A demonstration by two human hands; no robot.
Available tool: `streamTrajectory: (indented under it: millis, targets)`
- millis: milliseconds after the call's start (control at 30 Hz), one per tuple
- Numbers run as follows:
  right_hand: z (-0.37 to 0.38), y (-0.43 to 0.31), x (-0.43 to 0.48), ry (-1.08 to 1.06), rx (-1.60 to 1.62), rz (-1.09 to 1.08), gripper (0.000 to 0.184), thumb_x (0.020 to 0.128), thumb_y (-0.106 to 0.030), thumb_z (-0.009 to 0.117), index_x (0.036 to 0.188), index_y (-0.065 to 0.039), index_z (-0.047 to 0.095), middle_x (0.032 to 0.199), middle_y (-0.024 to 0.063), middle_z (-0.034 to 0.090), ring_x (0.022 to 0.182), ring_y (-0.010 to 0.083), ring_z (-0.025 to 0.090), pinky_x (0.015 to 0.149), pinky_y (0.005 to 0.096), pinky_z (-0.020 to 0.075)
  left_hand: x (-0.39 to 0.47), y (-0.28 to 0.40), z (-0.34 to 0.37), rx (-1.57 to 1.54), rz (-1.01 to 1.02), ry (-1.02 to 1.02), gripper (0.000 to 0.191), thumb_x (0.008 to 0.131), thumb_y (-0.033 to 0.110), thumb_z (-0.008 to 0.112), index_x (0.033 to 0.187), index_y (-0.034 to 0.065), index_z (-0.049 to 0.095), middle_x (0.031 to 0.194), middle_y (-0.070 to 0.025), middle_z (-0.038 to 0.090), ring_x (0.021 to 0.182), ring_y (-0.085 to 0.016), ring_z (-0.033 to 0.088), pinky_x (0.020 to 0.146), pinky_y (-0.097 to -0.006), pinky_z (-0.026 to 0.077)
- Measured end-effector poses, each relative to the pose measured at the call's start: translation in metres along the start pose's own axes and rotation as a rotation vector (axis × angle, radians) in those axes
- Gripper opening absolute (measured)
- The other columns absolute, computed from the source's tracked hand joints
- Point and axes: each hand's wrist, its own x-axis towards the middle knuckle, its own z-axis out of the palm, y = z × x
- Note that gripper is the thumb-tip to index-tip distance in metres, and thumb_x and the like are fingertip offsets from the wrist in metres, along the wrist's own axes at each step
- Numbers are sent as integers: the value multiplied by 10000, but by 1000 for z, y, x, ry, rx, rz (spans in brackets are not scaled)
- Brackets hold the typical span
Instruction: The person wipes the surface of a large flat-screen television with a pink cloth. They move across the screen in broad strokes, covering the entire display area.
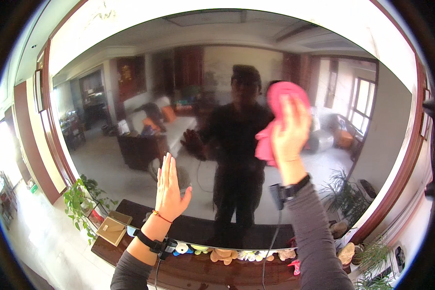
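Note:
A large flat television screen fills the middle of the view, dark and glossy, mirroring a room and a standing person. With fingers spread over it, my right hand presses a pink cloth against the upper right part of the screen. One end of the cloth hangs loose below the palm. My left hand is raised before the lower left of the screen, flat and holding nothing; whether it touches the glass I cannot tell. Each wrist wears a black strap with a small device and a cable.
Below the screen runs a dark wooden cabinet with several plush toys along it. At its left end are a framed board and a trailing green plant. A stone and spiky plants stand at the right.

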Motion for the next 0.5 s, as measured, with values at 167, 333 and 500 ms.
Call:
streamTrajectory:
  millis: [167,333,500]
  targets:
    - [77,-163,-20,-157,297,-373,452,808,-255,597,1254,-243,671,1345,41,603,1209,304,558,914,476,439,-10,-17,-9,11,-13,47,973,778,117,703,1552,-77,146,1615,-292,178,1503,-434,202,1212,-546,179]
    - [140,-249,-62,-397,248,-652,490,850,-271,612,1328,-161,625,1408,53,545,1361,308,443,1088,592,346,-12,-44,-17,10,-63,50,970,756,54,699,1544,-82,151,1590,-314,201,1475,-471,224,1204,-524,208]
    - [147,-229,-80,-492,312,-607,506,876,-266,590,1366,-140,595,1476,67,496,1415,286,394,1153,625,263,-7,-55,-9,-7,-58,33,963,747,5,668,1553,-66,146,1592,-322,191,1474,-479,225,1220,-487,204]
